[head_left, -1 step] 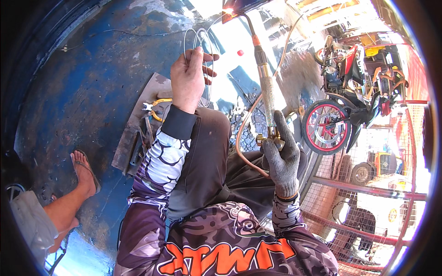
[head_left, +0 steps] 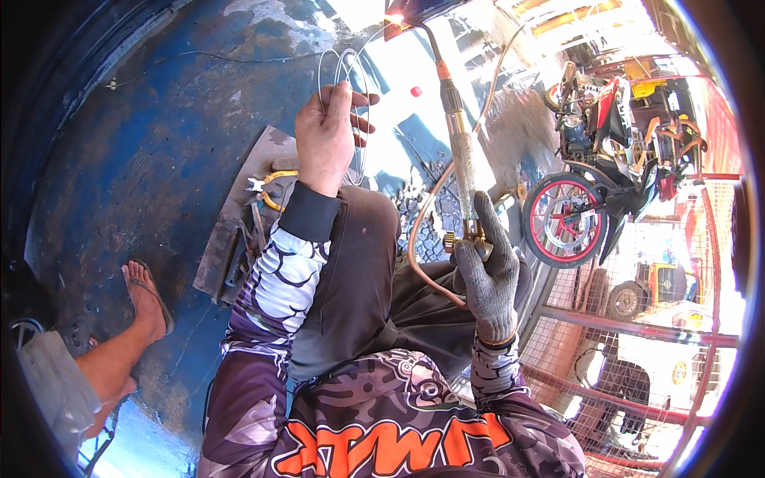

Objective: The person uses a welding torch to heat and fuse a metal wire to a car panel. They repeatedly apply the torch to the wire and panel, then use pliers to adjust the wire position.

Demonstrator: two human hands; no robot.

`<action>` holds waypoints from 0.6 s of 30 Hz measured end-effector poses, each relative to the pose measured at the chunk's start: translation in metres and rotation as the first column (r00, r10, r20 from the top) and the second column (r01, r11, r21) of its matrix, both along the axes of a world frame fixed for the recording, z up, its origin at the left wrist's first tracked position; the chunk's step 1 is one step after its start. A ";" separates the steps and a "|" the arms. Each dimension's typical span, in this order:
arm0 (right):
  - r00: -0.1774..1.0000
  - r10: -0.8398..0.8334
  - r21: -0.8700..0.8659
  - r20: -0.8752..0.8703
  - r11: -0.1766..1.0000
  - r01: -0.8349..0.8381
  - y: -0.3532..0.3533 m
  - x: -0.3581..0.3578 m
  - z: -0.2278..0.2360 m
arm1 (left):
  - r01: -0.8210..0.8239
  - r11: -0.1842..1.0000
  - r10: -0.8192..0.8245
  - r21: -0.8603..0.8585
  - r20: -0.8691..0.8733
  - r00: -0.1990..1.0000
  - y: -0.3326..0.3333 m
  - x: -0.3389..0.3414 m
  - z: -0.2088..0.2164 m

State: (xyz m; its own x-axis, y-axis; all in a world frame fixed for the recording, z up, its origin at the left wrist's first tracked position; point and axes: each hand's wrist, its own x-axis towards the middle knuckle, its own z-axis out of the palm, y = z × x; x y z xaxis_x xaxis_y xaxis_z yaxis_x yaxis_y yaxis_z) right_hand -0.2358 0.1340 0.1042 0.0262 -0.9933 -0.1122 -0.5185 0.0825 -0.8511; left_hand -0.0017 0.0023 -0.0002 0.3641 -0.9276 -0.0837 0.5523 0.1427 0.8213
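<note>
My bare left hand (head_left: 328, 135) pinches a loose coil of thin silvery wire (head_left: 358, 163). One end of the wire runs up toward a bright glow at the top edge. In a grey knitted glove, my right hand (head_left: 492, 275) is closed around the valve end of a brass gas torch (head_left: 460, 131). The torch points away from me, and its bent tip meets the glow beside a dark workpiece (head_left: 434, 9). An orange-brown hose (head_left: 431, 203) curves by the torch handle. What exactly the flame touches is washed out by glare.
Left of my knee, yellow-handled pliers (head_left: 272, 191) and other tools lie on a metal plate (head_left: 209, 267). Another person's sandalled foot (head_left: 143, 299) stands on the blue floor (head_left: 111, 199). To the right are a motorcycle (head_left: 570, 219) and a red-framed mesh fence (head_left: 629, 327).
</note>
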 end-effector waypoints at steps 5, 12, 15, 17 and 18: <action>0.998 -0.001 -0.009 0.057 1.000 0.001 0.002 -0.001 -0.002 | 0.003 1.000 -0.003 -0.003 -0.015 1.000 0.000 0.000 -0.001; 0.998 0.024 -0.009 0.066 1.000 -0.023 -0.007 0.002 0.001 | 0.009 1.000 -0.010 -0.027 -0.022 1.000 -0.010 0.000 0.000; 0.997 0.021 -0.008 0.074 1.000 -0.020 -0.007 0.003 0.002 | 0.012 1.000 -0.013 -0.026 -0.031 0.999 -0.011 0.000 0.001; 0.998 0.036 -0.020 0.055 0.999 -0.035 -0.007 0.002 0.001 | 0.008 1.000 -0.008 -0.025 -0.028 1.000 -0.010 0.000 0.001; 0.998 0.048 -0.029 0.036 0.999 -0.047 -0.008 0.001 0.000 | 0.003 1.000 -0.004 -0.025 -0.023 1.000 -0.010 0.000 0.001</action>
State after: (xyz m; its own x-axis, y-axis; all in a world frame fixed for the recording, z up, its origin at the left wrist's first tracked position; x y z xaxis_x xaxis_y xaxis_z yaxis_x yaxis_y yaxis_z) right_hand -0.2344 0.1263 0.1044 0.0766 -0.9936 -0.0828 -0.4898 0.0348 -0.8712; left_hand -0.0021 -0.0078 0.0012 0.3592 -0.9307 -0.0692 0.5717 0.1608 0.8045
